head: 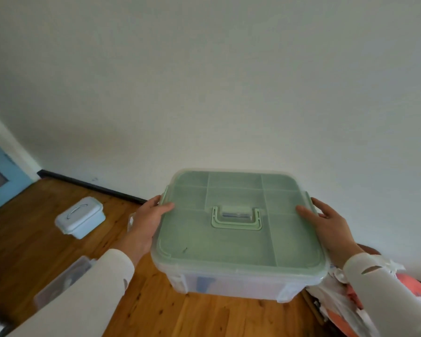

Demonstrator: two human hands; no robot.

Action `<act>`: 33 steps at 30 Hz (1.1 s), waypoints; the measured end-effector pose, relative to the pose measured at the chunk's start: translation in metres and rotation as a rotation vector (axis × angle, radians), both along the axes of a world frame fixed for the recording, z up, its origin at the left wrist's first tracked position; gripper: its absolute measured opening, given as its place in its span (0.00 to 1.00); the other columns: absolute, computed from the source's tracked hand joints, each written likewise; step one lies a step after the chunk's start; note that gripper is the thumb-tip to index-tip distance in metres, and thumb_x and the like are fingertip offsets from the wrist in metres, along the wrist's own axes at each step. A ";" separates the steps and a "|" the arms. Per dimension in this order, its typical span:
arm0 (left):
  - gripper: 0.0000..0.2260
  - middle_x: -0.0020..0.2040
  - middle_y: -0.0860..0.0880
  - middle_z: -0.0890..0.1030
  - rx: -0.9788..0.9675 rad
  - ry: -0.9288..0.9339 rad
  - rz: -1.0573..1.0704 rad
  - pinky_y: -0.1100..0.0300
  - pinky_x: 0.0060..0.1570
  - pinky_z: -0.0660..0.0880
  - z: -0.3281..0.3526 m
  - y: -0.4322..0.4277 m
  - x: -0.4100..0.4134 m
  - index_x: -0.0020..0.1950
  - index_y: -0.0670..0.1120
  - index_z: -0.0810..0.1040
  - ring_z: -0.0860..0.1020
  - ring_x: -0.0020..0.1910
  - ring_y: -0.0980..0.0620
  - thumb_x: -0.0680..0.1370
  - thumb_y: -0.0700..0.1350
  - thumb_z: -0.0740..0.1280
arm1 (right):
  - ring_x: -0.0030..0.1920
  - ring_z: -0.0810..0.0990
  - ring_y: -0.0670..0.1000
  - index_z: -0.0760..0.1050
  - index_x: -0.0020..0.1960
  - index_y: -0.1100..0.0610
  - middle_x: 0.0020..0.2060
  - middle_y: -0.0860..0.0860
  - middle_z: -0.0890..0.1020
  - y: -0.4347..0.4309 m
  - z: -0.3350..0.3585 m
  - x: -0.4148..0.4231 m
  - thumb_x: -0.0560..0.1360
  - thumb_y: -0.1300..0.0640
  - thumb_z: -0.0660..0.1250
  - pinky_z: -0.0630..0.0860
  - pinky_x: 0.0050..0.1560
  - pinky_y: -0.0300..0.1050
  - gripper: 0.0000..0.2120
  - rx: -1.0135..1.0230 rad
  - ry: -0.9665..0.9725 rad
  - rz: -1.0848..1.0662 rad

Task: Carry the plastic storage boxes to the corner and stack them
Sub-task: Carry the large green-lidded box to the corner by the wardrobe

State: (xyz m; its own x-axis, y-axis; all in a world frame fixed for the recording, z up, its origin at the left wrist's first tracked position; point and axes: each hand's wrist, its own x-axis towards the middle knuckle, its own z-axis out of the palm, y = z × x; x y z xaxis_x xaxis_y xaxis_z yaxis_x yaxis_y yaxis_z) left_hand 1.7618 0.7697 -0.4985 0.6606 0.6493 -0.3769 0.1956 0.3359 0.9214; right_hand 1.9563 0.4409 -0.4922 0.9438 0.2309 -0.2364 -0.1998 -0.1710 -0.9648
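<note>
Between the two grips, mid-frame: green-lidded storage box (238, 239), near-square, lid level and facing up, its flat lid handle (237, 218) running left–right. Left grip (146, 222) and right grip (328, 224) each clamp a side rim, thumb on the lid, fingers curled over the edge. Far edge close to the white wall (229, 93). Near right corner crowds a heap of bags (345, 302). Bare wooden floor (29, 229) lies leftward, as far as a small white box (80, 217) and a clear tub (61, 283).
</note>
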 end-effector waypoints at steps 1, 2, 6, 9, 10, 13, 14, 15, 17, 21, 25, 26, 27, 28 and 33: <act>0.11 0.51 0.40 0.85 0.010 -0.004 0.021 0.39 0.53 0.79 0.004 -0.006 -0.010 0.56 0.45 0.82 0.83 0.51 0.38 0.74 0.39 0.71 | 0.35 0.85 0.45 0.75 0.65 0.46 0.44 0.47 0.85 -0.001 0.003 -0.003 0.69 0.48 0.76 0.78 0.27 0.37 0.26 0.008 -0.003 0.029; 0.11 0.51 0.41 0.85 0.016 -0.009 0.039 0.41 0.51 0.80 0.006 -0.010 -0.019 0.55 0.45 0.83 0.84 0.50 0.38 0.74 0.39 0.71 | 0.36 0.85 0.46 0.75 0.65 0.45 0.44 0.47 0.85 -0.001 0.005 -0.006 0.69 0.48 0.76 0.79 0.29 0.38 0.26 0.018 -0.004 0.052; 0.09 0.49 0.43 0.86 0.060 -0.023 0.098 0.51 0.41 0.81 0.016 -0.025 -0.050 0.53 0.47 0.84 0.85 0.46 0.42 0.74 0.40 0.71 | 0.35 0.85 0.44 0.75 0.64 0.44 0.42 0.44 0.85 -0.003 0.015 -0.015 0.68 0.48 0.76 0.78 0.28 0.36 0.25 0.030 -0.024 0.108; 0.09 0.47 0.43 0.86 0.059 -0.023 0.173 0.50 0.40 0.81 0.026 -0.040 -0.074 0.53 0.48 0.83 0.85 0.44 0.43 0.74 0.40 0.71 | 0.35 0.85 0.46 0.75 0.64 0.46 0.42 0.46 0.85 -0.003 0.022 -0.023 0.68 0.49 0.77 0.78 0.27 0.37 0.26 0.063 -0.020 0.169; 0.11 0.48 0.42 0.86 0.045 -0.022 0.193 0.47 0.43 0.81 0.030 -0.045 -0.083 0.55 0.47 0.82 0.85 0.46 0.41 0.74 0.40 0.71 | 0.36 0.85 0.46 0.75 0.65 0.46 0.43 0.46 0.85 -0.003 0.025 -0.027 0.68 0.49 0.77 0.78 0.27 0.38 0.27 0.073 -0.015 0.191; 0.13 0.51 0.40 0.85 0.026 -0.011 0.264 0.39 0.53 0.79 0.043 -0.062 -0.107 0.58 0.47 0.81 0.83 0.51 0.38 0.74 0.40 0.71 | 0.37 0.86 0.48 0.74 0.66 0.47 0.46 0.49 0.85 -0.001 0.031 -0.034 0.67 0.49 0.77 0.80 0.30 0.40 0.29 0.093 -0.011 0.258; 0.11 0.50 0.41 0.85 0.024 -0.009 0.301 0.41 0.51 0.80 0.046 -0.067 -0.116 0.56 0.47 0.81 0.83 0.49 0.38 0.74 0.39 0.71 | 0.38 0.86 0.48 0.74 0.67 0.47 0.47 0.49 0.85 0.000 0.033 -0.038 0.67 0.49 0.78 0.80 0.31 0.41 0.29 0.097 -0.008 0.280; 0.09 0.48 0.41 0.85 0.021 -0.013 0.329 0.44 0.47 0.81 0.050 -0.072 -0.122 0.53 0.48 0.81 0.83 0.48 0.40 0.75 0.39 0.71 | 0.39 0.86 0.49 0.74 0.67 0.47 0.47 0.49 0.85 0.002 0.034 -0.040 0.67 0.48 0.78 0.81 0.32 0.42 0.30 0.102 -0.006 0.296; 0.07 0.47 0.42 0.85 0.025 -0.017 0.376 0.50 0.41 0.82 0.056 -0.080 -0.140 0.51 0.48 0.81 0.84 0.45 0.41 0.75 0.38 0.70 | 0.39 0.86 0.49 0.75 0.67 0.47 0.47 0.49 0.85 0.007 0.036 -0.048 0.67 0.49 0.78 0.81 0.32 0.43 0.30 0.110 0.002 0.330; 0.14 0.53 0.41 0.84 0.030 -0.004 0.439 0.40 0.54 0.79 0.063 -0.089 -0.173 0.60 0.47 0.80 0.83 0.51 0.38 0.74 0.39 0.71 | 0.38 0.86 0.49 0.76 0.66 0.48 0.45 0.47 0.85 0.020 0.041 -0.064 0.67 0.50 0.78 0.80 0.31 0.41 0.28 0.121 0.012 0.395; 0.18 0.53 0.43 0.85 0.041 -0.006 0.491 0.40 0.53 0.79 0.063 -0.095 -0.209 0.64 0.48 0.79 0.84 0.50 0.40 0.74 0.40 0.72 | 0.37 0.86 0.48 0.77 0.63 0.47 0.42 0.46 0.86 0.034 0.044 -0.083 0.68 0.51 0.77 0.79 0.29 0.39 0.24 0.134 0.008 0.461; 0.18 0.51 0.44 0.85 0.046 -0.006 0.512 0.42 0.50 0.80 0.062 -0.097 -0.217 0.63 0.49 0.79 0.84 0.48 0.41 0.74 0.40 0.72 | 0.37 0.85 0.47 0.77 0.62 0.47 0.41 0.46 0.86 0.037 0.045 -0.089 0.68 0.51 0.77 0.78 0.28 0.38 0.24 0.136 0.005 0.478; 0.18 0.50 0.45 0.86 0.049 -0.008 0.536 0.44 0.46 0.82 0.061 -0.098 -0.227 0.63 0.50 0.79 0.85 0.46 0.42 0.74 0.40 0.72 | 0.36 0.85 0.46 0.77 0.62 0.46 0.40 0.45 0.86 0.041 0.045 -0.094 0.68 0.51 0.77 0.78 0.27 0.37 0.23 0.137 0.006 0.497; 0.18 0.49 0.45 0.86 0.047 -0.011 0.556 0.47 0.43 0.82 0.061 -0.100 -0.236 0.63 0.50 0.79 0.85 0.45 0.43 0.74 0.40 0.72 | 0.36 0.85 0.46 0.77 0.62 0.46 0.39 0.44 0.86 0.045 0.044 -0.099 0.68 0.51 0.77 0.78 0.27 0.37 0.23 0.138 0.005 0.518; 0.15 0.50 0.44 0.86 0.030 -0.029 0.644 0.45 0.46 0.82 0.063 -0.112 -0.288 0.60 0.49 0.80 0.85 0.46 0.41 0.74 0.39 0.72 | 0.41 0.86 0.50 0.77 0.63 0.46 0.42 0.45 0.86 0.063 0.040 -0.133 0.67 0.49 0.78 0.81 0.38 0.44 0.25 0.141 0.000 0.617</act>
State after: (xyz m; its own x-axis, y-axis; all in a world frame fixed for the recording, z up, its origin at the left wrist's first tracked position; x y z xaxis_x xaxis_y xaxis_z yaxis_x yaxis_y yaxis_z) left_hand 1.4736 0.6574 -0.4355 0.1451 0.9291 -0.3401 -0.0620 0.3516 0.9341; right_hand 1.8231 0.5039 -0.4518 0.6273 0.7614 -0.1638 -0.1049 -0.1258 -0.9865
